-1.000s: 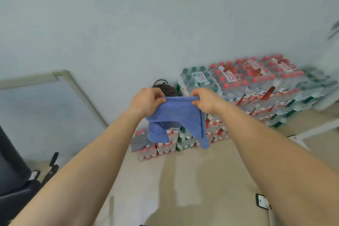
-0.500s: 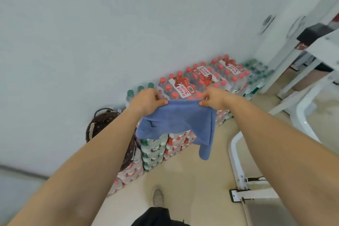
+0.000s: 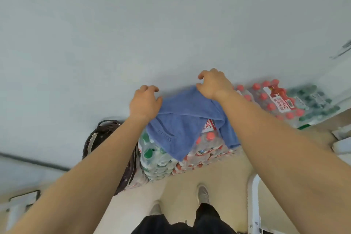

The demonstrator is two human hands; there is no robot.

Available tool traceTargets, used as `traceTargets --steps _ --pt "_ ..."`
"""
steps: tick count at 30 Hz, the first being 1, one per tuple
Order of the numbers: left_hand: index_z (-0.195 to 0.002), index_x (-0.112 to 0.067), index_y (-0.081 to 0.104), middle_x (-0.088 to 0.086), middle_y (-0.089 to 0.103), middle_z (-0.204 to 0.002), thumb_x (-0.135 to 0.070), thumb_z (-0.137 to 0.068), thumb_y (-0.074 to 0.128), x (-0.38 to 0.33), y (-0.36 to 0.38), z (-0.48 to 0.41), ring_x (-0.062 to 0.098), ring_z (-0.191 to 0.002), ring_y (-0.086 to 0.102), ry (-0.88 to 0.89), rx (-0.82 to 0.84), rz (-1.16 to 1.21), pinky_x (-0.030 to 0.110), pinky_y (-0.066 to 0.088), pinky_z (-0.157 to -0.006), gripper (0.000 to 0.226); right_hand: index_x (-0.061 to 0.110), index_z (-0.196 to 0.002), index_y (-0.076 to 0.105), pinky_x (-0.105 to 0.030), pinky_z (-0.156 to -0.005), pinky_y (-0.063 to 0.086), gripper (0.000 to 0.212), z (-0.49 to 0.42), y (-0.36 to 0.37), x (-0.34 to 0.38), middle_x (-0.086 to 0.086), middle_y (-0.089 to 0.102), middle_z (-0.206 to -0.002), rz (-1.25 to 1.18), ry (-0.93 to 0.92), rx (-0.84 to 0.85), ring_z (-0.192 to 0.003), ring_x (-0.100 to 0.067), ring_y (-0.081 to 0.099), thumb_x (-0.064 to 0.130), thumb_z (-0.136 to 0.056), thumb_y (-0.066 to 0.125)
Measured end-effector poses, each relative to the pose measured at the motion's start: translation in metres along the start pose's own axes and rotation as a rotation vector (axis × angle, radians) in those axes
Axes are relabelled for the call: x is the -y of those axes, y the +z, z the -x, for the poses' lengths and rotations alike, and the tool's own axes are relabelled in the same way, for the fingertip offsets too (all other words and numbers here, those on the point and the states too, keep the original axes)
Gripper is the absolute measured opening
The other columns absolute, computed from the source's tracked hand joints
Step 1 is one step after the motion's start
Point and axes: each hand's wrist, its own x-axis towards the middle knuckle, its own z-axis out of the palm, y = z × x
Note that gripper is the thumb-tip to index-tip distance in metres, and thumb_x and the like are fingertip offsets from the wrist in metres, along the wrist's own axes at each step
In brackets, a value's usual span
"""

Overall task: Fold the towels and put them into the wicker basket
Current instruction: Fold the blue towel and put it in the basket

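both arms stretch far; left hand [image 3: 145, 103] and right hand [image 3: 212, 84], fingers loosely curled and gripping nothing, rest palms on the blue towel [image 3: 182, 119] above the bottle packs [image 3: 205, 150].

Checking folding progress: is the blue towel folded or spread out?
Partly folded: the towel shows one layer lapped over another, its lower corners hanging loose.

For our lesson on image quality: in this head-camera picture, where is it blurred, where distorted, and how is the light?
Head view: the bottle packs at far right are smeared with blur, the blue towel sharper; head view: the wide lens swells the forearms toward the lower corners; head view: light soft and even, no glare.
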Motion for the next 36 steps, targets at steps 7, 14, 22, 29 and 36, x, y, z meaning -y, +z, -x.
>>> traceTargets --steps 7,14,22,29,36 --pt "-0.129 -0.019 0.053 0.011 0.051 -0.129 -0.027 -0.089 0.061 0.009 0.071 0.034 0.035 -0.117 0.049 -0.237 0.12 -0.108 0.048 0.049 -0.089 0.042 0.021 -0.125 0.06 -0.045 -0.094 0.049 0.037 -0.013 0.086 -0.067 -0.012 0.051 -0.135 0.084 -0.165 0.311 -0.118 -0.035 0.053 0.033 -0.09 0.056" --pt "-0.147 -0.016 0.033 0.011 0.03 -0.154 -0.065 -0.082 0.059 -0.019 0.126 0.061 0.035 -0.14 0.03 -0.364 0.082 -0.265 0.047 0.036 -0.108 0.086 0.022 -0.11 0.062 -0.039 -0.076 0.042 0.024 -0.02 0.12 -0.096 -0.004 0.059 -0.111 0.122 -0.318 0.116 -0.106 -0.032 0.055 0.015 -0.089 0.052" --pt "-0.156 -0.02 -0.01 0.003 -0.015 -0.164 -0.082 -0.083 0.03 0.018 0.116 0.086 0.028 -0.152 -0.004 -0.326 0.28 -0.452 0.057 0.01 -0.118 0.104 0.01 -0.101 0.062 -0.037 -0.067 0.044 0.027 -0.048 0.088 -0.102 -0.014 0.067 -0.099 -0.039 -0.251 -0.085 -0.086 -0.037 0.062 0.022 -0.1 0.038" --pt "-0.155 -0.029 -0.012 -0.003 -0.018 -0.163 -0.079 -0.074 0.055 0.067 0.063 0.092 0.029 -0.151 0.0 -0.147 0.473 -0.623 0.058 0.015 -0.118 0.117 0.01 -0.101 0.061 -0.042 -0.077 0.049 0.023 -0.074 0.063 -0.076 -0.015 0.065 -0.108 -0.132 -0.06 -0.115 -0.096 -0.037 0.06 0.02 -0.096 0.041" --pt "-0.147 -0.027 0.038 0.003 0.022 -0.161 -0.055 -0.088 0.051 0.011 0.076 0.051 0.026 -0.146 0.022 -0.002 0.24 -0.417 0.045 0.027 -0.114 0.067 0.012 -0.128 0.049 -0.045 -0.084 0.041 0.046 -0.042 0.099 -0.062 -0.015 0.046 -0.126 0.091 -0.073 -0.194 -0.111 -0.036 0.045 0.016 -0.084 0.062"
